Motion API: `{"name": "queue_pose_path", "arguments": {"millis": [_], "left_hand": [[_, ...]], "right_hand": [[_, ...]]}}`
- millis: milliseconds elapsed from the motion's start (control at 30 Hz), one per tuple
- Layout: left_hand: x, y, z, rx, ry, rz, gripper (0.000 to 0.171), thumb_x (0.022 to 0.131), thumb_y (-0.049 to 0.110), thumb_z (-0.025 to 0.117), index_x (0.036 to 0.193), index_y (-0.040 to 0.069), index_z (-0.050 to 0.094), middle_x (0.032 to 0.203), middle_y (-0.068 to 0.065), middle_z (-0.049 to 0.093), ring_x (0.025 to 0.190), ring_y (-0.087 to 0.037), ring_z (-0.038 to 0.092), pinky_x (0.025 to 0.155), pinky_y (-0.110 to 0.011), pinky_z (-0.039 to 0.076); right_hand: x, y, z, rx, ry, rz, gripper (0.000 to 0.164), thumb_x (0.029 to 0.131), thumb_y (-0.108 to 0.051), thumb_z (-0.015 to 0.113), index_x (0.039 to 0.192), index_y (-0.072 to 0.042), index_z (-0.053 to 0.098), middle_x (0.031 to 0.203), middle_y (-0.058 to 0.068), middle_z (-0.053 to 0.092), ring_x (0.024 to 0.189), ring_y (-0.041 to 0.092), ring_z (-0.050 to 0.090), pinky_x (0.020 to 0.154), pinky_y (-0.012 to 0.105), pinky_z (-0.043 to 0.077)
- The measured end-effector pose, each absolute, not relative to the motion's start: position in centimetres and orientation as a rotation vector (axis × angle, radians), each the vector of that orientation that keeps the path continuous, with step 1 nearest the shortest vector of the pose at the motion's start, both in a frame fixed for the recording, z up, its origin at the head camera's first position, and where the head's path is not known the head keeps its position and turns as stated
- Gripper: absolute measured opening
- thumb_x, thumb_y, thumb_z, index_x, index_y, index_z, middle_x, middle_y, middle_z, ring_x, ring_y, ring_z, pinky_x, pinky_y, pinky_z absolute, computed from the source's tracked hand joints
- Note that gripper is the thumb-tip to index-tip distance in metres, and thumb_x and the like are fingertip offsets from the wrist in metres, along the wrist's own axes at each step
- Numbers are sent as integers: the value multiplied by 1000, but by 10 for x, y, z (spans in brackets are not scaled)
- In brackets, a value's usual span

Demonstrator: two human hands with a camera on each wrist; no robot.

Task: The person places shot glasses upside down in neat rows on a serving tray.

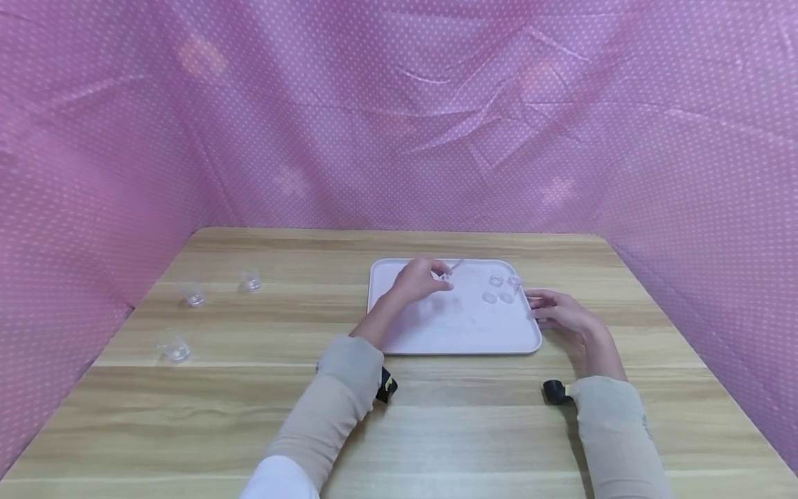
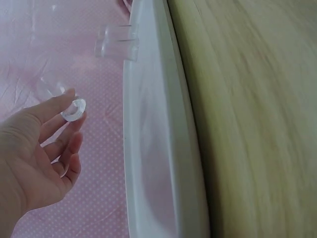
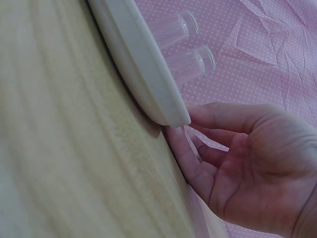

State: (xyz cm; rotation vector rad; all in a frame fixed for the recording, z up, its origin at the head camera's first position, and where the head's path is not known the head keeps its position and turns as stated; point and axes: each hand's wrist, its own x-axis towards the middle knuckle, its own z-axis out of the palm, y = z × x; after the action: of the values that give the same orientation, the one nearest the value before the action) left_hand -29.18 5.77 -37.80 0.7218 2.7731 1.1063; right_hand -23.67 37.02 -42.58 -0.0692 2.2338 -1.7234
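Observation:
My left hand point(image 1: 419, 278) is over the tray and pinches a small clear glass point(image 2: 74, 110) near its thick base, between thumb and fingers. The glass is tilted, and its mouth points away from the palm in the left wrist view. At the right side of the white tray point(image 1: 461, 339), my right hand point(image 1: 564, 313) grips the rim, with the thumb at the rim and a finger tucked low against it. Two clear glasses point(image 3: 185, 67) stand upside down on the tray near that hand, bases up.
Three more small clear glasses stand apart on the left of the wooden table point(image 1: 461, 436): a back one point(image 1: 251, 283), a middle one point(image 1: 196, 299) and a front one point(image 1: 179, 351). A pink dotted curtain point(image 1: 399, 138) encloses the table at the back and sides.

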Motion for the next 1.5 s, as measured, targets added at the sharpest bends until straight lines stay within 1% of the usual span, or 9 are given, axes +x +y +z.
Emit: {"name": "queue_pose_path", "arguments": {"millis": [133,233,333,500,633,833,1067,1300,1500], "left_hand": [[-292,62,-379,715,2788,1098,32,82,26,69,111,13,67,96,1,63,82,-15,53,68,-27,43],[-292,64,-381,707,2799,1103,32,84,25,68,113,11,66,94,2,63,90,-19,52,70,-27,42],[-292,66,-384,672,2814,1119,36,84,26,67,117,11,62,97,1,61,98,-20,50,72,-28,42],[-294,72,-387,571,2838,1199,37,83,27,68,115,11,58,102,1,60,91,-17,51,72,-28,44],[-296,78,-389,553,2871,1233,31,82,28,69,107,13,59,103,1,62,90,-16,52,73,-28,43],[-296,91,-390,631,2866,1278,27,83,26,68,107,15,64,106,-1,63,98,-19,51,75,-30,43],[-297,109,-391,732,2871,1277,23,82,22,70,105,18,69,103,2,65,106,-19,48,86,-33,40],[-298,123,-393,684,2911,1180,24,81,24,71,105,22,70,106,3,63,107,-16,45,87,-31,39],[-296,128,-395,649,2907,1140,24,80,22,72,104,22,70,109,2,62,110,-17,44,89,-32,39]], "right_hand": [[-238,371,-425,-67,2236,-1719,60,87,3,55,139,9,25,116,22,44,93,12,53,84,33,48],[-239,371,-424,-65,2239,-1711,60,87,3,54,139,9,25,117,24,43,93,13,53,85,33,47],[-239,372,-423,-57,2242,-1705,60,87,3,54,139,9,25,117,25,43,93,13,54,84,33,48],[-239,373,-423,-55,2236,-1706,59,87,4,54,139,9,25,118,25,42,94,13,54,85,33,47],[-239,375,-424,-47,2240,-1705,60,87,4,54,139,8,25,117,24,43,94,13,54,85,33,47],[-238,377,-425,-49,2243,-1707,59,87,3,54,139,8,26,116,21,44,94,13,54,85,33,47],[-237,375,-425,-56,2245,-1713,60,87,3,55,139,9,26,116,22,45,93,12,54,84,33,48],[-237,371,-425,-57,2231,-1724,60,87,3,55,139,9,26,119,25,43,93,13,54,84,34,48],[-236,371,-423,-50,2249,-1697,59,88,2,55,139,8,26,121,26,41,96,16,54,85,34,47]]}}
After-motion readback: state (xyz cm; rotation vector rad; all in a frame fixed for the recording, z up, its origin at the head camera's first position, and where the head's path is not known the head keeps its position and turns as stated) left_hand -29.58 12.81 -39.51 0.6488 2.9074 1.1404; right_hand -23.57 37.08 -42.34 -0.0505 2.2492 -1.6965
